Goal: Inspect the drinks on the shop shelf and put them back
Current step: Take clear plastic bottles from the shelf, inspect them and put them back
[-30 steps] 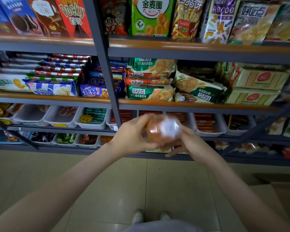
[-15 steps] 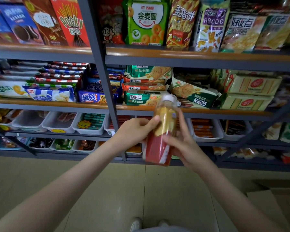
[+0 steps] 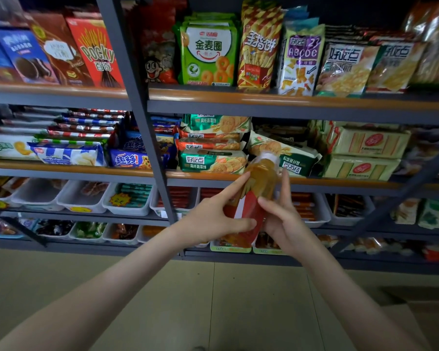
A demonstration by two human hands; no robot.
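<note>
A drink bottle [image 3: 260, 184] with amber liquid, a white cap and a red-and-white label is held upright, leaning slightly right, in front of the middle shelf. My left hand [image 3: 213, 217] grips the label from the left, its thumb across the front and its forefinger stretched up along the bottle. My right hand [image 3: 281, 221] holds the bottle from the right, with one finger pointing up beside the neck. The bottle's base is hidden behind my hands.
A grey shelf unit [image 3: 264, 107] with wooden edging holds snack bags and biscuit packs on its upper levels. White bins [image 3: 127, 209] of small sweets line the lower levels. A grey upright post [image 3: 147, 148] stands left of the bottle. Tiled floor [image 3: 213, 300] lies below.
The bottle went from lying cap-toward-me to upright. Both hands have slid lower on its label since then. The view has dropped a little relative to the shelves.
</note>
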